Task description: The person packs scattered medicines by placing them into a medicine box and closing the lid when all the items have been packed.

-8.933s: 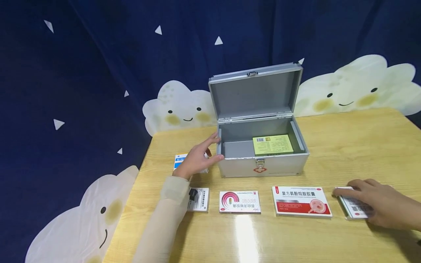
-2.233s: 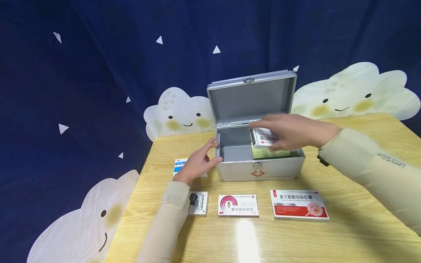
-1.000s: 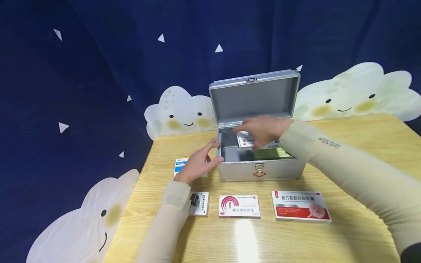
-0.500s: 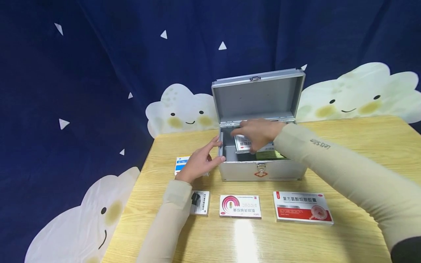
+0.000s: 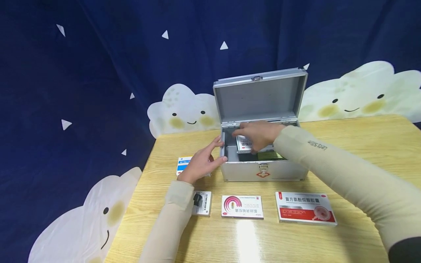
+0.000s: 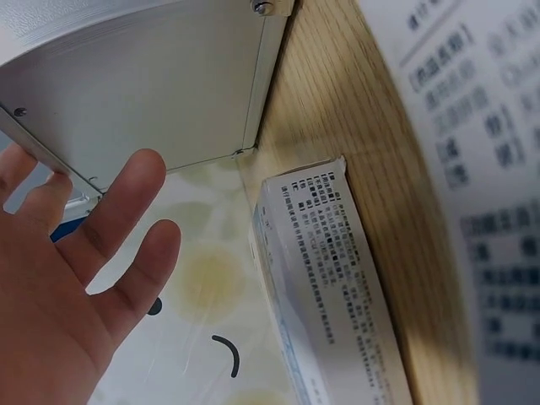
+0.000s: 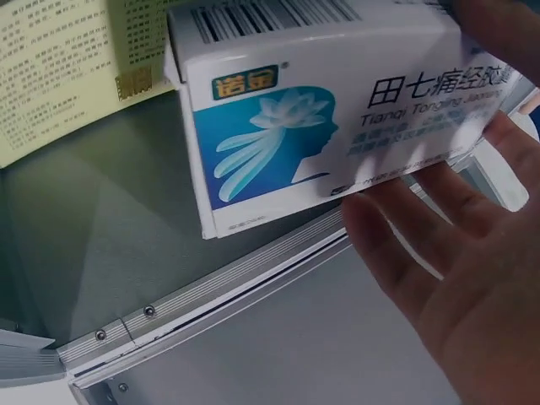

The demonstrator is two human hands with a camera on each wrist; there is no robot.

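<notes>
The silver first-aid case [image 5: 241, 172] stands with its lid raised at the back of the table. My right hand [image 5: 262, 134] grips a white medicine box [image 5: 242, 144] by its edges, low inside the case's opening. The right wrist view shows that box [image 7: 270, 126] with a blue panel, beside a yellow-green medicine box [image 7: 67, 72]. From the head, the yellow-green box [image 5: 271, 156] lies partly covered by the right hand and sleeve. With fingers spread, my left hand [image 5: 202, 162] touches the case's left edge. In the left wrist view, the left hand [image 6: 76, 278] holds nothing.
In front of the case lie a red-and-white medicine box [image 5: 306, 208], a pink-arc box [image 5: 242, 207] and a white box [image 5: 204, 204] partly behind the left sleeve. A blue-and-white box [image 5: 182, 164] sits left of the case, half behind my left hand.
My right hand took the white medicine box from the table's right and brought it into the case, shifting left and lower over the yellow-green box. The left hand stays at the case's edge.
</notes>
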